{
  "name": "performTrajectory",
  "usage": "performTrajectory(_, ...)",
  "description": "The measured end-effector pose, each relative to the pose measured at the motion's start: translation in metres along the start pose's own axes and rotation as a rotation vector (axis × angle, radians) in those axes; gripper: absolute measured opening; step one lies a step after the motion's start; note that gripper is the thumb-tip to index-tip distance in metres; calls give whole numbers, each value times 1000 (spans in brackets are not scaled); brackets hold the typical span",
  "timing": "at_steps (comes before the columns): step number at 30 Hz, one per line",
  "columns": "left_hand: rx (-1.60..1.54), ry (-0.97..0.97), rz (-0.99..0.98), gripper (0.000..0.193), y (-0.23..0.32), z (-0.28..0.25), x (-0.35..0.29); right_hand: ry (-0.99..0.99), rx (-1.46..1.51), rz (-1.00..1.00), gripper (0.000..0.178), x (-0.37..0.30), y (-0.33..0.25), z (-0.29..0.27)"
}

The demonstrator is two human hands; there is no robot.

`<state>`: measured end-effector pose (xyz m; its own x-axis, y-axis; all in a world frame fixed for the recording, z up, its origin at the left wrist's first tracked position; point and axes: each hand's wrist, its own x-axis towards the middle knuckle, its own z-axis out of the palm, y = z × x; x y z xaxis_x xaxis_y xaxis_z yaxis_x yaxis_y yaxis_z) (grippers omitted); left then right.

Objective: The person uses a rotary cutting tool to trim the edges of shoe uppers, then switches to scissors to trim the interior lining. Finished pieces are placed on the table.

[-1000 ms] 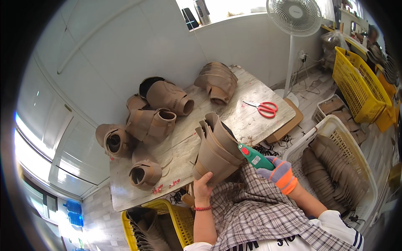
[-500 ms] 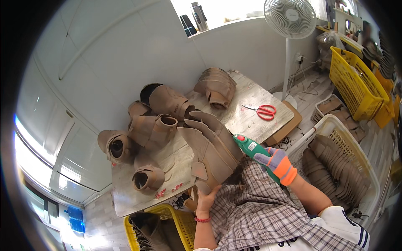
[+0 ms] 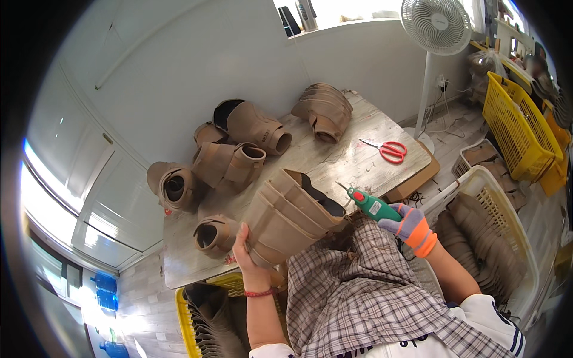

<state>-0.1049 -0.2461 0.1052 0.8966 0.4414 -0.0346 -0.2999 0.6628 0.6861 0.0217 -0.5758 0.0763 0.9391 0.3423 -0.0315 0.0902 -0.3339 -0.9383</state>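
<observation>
My bare left hand (image 3: 243,250) grips the lower left side of a brown boot upper (image 3: 283,224). The upper is tilted over the near edge of the table, its dark-lined opening toward the right. In my right hand (image 3: 413,229), which wears a grey and orange glove, is a green handheld tool (image 3: 377,209) with a red button and a thin pointed tip. That tip points up and left, apart from the upper. Several more brown uppers lie on the table, one of them (image 3: 215,234) just left of my left hand.
Red-handled scissors (image 3: 392,151) lie on the worn table (image 3: 364,134). Below it at the left, a yellow basket (image 3: 188,325) holds stacked uppers. A white basket (image 3: 518,230) of uppers stands at my right. Beyond are a yellow crate (image 3: 519,128) and a standing fan (image 3: 439,24).
The boot upper has turned and tipped, so its opening faces right instead of up. My left hand has moved up and left with it. A gap now separates the tool from the upper.
</observation>
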Motion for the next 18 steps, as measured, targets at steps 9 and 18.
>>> performTrajectory(9,-213,-192,-53,43,48,-56,23,-65,-215,-393,52,-31,-16,8)
performTrajectory(18,-200,-139,-17,43,39,-62,20,67,-393,-580,52,-36,-12,14)
